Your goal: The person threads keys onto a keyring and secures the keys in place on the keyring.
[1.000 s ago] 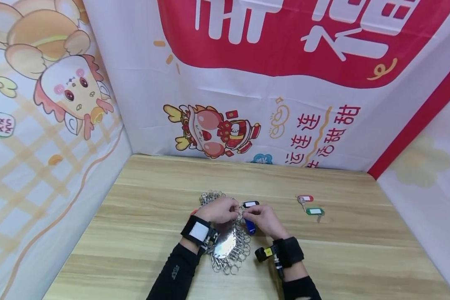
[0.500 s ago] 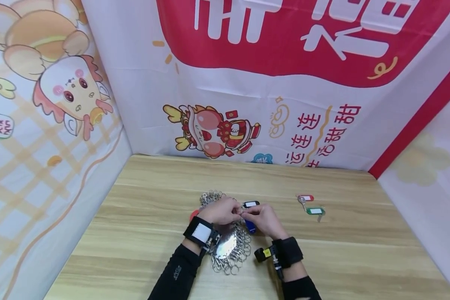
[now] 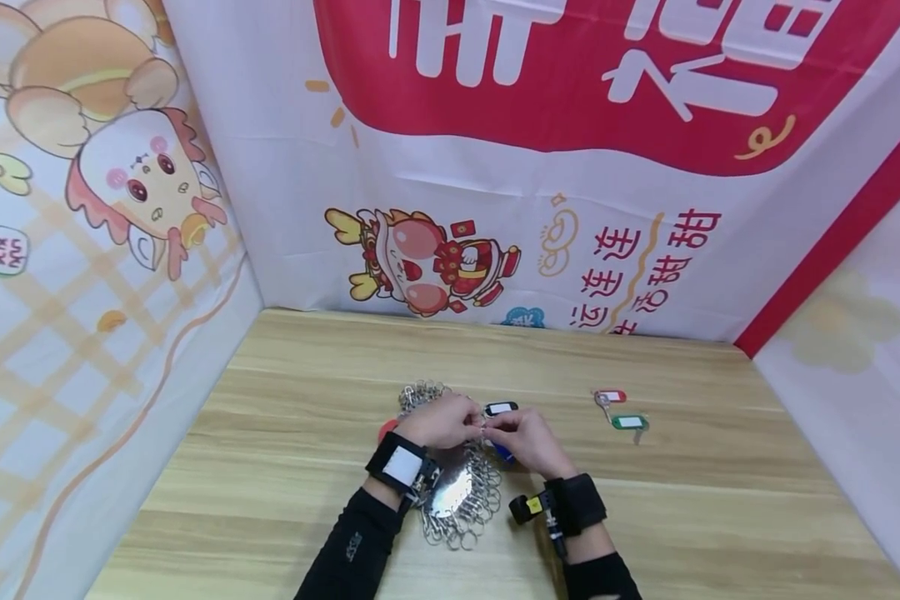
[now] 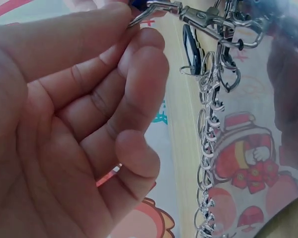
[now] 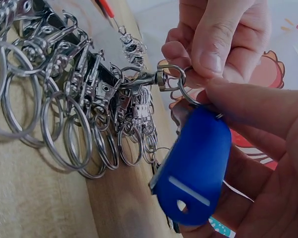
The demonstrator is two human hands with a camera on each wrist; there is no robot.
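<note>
A pale wood-grain tabletop (image 3: 690, 508) spreads across the foreground, walled in by printed cloth. Nearest are two black sleeves (image 3: 351, 546), each ending at a wrist that wears a black strap (image 3: 582, 503) with a small camera on it. Between the forearms, partly under the left one, sits a shiny plate (image 3: 450, 493) fringed with metal clasps (image 5: 82, 74), most of them carrying rings.

Farther on, the two hands meet at the rim of this fringe. The left hand (image 3: 441, 422) pinches a small split ring (image 5: 184, 91) between thumb and fingertips, its remaining fingers loosely bent. The right hand (image 3: 534, 442) pinches the same ring from the other side, thumb foremost. The ring passes through the end of one clasp, and a blue tag (image 5: 201, 158) hangs from it, just below the right thumb. A red piece (image 3: 387, 429) shows beside the left wrist, mostly hidden.

Just beyond the fingertips is a black-framed tag (image 3: 502, 408). Well apart to the right lie a green tag (image 3: 631, 423) and, slightly farther back, a red tag (image 3: 612, 396), each with a key. Behind everything rises the white backdrop (image 3: 292, 208), with red lettering and a cartoon dragon (image 3: 420, 262).
</note>
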